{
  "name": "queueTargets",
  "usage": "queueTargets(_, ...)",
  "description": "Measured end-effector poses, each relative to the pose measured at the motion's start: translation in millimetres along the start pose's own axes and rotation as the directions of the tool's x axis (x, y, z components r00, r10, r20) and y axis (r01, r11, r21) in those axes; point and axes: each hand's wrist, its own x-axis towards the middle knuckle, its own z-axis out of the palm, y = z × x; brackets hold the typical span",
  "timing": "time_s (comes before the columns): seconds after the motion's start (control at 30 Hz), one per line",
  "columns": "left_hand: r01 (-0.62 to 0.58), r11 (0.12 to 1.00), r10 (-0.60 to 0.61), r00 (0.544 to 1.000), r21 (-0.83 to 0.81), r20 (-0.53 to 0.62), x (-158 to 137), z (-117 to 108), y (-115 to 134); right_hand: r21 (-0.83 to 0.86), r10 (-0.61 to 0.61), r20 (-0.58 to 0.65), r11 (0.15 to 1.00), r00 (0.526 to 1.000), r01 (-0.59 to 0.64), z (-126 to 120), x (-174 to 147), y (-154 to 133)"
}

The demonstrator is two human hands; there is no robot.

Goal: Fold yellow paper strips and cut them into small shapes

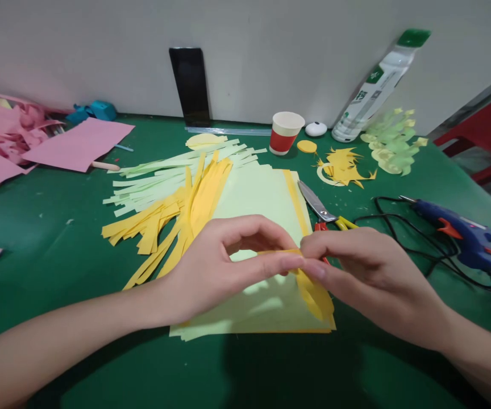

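Note:
Both hands meet over a stack of pale green paper [249, 199], with yellow sheets showing at its edges. My left hand [245, 250] pinches a yellow paper strip [316, 298] between thumb and fingers. Right beside it, my right hand [352, 267] pinches the same strip, thumb tips nearly touching. One end of the strip hangs down in a curve below the fingers. To the left lie cut yellow strips [203, 193] and light green strips [143, 187], partly over the stack. Scissors [320, 204] lie beyond my right hand, their handles partly hidden by it.
At right lies a blue glue gun [462, 227] with a looping black cable. Along the wall stand a paper cup [286, 133], a leaning white bottle [373, 85] and a black phone-like slab [191, 85]. Yellow scraps [343, 166], green paper plants [392, 142] and pink paper [79, 145] surround the stack.

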Motion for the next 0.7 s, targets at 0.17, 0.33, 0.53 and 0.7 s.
queueTargets(0.17,-0.015,1.000,0.015,1.000,-0.020,-0.009,0.0,0.5,-0.9,0.000,0.032,-0.091,0.999,0.995,-0.032,2.7,3.0,0.4)
queueTargets(0.33,-0.003,0.999,0.003,1.000,0.046,-0.006,-1.5,1.8,0.0,0.037,-0.027,-0.021,0.999,0.999,0.028,2.4,-0.1,2.0)
queueTargets(0.53,0.012,0.977,-0.031,0.996,0.212,0.088,-1.9,3.7,1.5,0.020,-0.086,0.055,0.996,0.995,0.085,1.3,-1.1,2.8)
queueTargets(0.7,0.014,0.962,-0.045,0.993,0.272,0.108,-2.1,3.8,0.8,-0.082,-0.168,0.089,0.981,0.982,0.175,0.2,-1.7,3.6)
